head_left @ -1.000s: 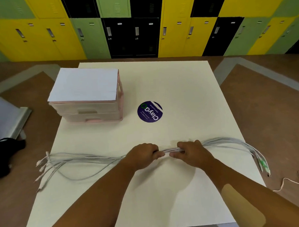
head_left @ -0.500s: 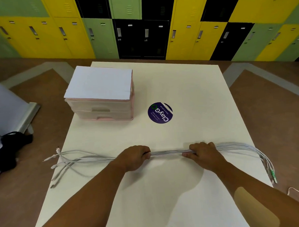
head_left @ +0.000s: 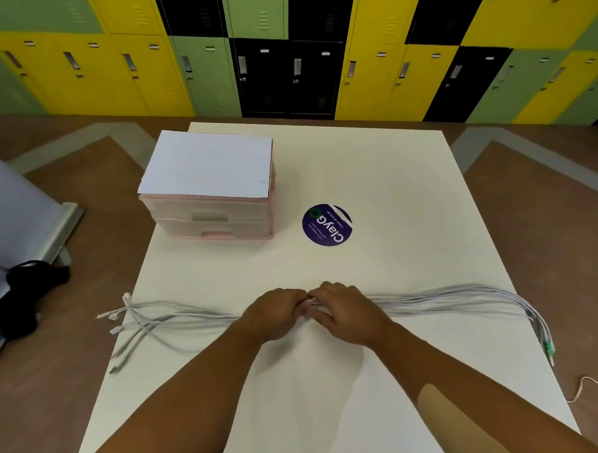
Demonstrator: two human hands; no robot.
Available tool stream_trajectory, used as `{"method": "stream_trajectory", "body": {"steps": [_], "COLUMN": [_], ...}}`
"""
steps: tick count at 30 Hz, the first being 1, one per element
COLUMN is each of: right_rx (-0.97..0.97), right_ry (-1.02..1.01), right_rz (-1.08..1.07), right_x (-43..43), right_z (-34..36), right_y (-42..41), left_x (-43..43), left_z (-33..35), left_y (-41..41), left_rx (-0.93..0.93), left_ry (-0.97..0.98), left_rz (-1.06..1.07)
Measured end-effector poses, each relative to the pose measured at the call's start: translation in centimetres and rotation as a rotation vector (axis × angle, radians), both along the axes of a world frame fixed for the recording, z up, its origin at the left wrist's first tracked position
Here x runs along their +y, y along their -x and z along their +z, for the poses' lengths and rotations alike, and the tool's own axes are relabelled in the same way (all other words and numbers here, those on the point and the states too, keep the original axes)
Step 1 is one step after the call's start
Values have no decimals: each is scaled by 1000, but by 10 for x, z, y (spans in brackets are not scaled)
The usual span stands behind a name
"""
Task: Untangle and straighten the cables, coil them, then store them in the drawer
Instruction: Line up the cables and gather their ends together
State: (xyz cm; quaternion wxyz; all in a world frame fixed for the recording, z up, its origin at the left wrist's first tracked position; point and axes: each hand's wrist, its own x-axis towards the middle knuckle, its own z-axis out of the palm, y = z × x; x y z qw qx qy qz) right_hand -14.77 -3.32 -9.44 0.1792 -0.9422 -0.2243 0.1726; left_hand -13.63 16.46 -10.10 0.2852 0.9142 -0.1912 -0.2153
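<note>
Grasping the grey cables (head_left: pixel 448 297) with left hand (head_left: pixel 281 312) and right hand (head_left: pixel 346 311), close together, lower centre.
Hiding the bundle's middle; above, closed drawer unit (head_left: pixel 215 216) beside purple sticker (head_left: pixel 326 225).

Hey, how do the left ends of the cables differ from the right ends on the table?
The left ends fan apart on the table; the right ends run bunched together. The left ends carry white plugs; the right ends show green ones. Both belong to one grey cable bundle, held mid-length by the left hand and right hand.
</note>
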Motion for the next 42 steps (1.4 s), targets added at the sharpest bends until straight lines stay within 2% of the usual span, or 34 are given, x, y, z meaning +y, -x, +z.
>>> {"method": "stream_trajectory", "body": {"steps": [7,13,15,19,24,31,37,42], "right_rx": [136,183,192,209,223,224,122,155], "right_ry": [-33,-1,1,5,6,17,143,-35], "right_rz": [-23,7,13,-7,-52,-100,-70,-58], "right_x": [8,9,10,10,9,3,11,35], "right_z": [-5,2,4,5,7,9,8,9], "right_y": [2,-3,-3,-2,-6,-11,-9,-9], "left_x": [0,3,8,17,32,61,57,57], "left_z": [0,0,0,-3,4,6,0,-2], "left_y": [2,4,6,8,3,5,12,14], "left_rx": [-101,-87,-65,102,156,16,1,-27], "left_ry": [-75,-154,-133,51,48,-191,-133,-76], "left_rz": [32,115,109,46,-18,5,59,90]}}
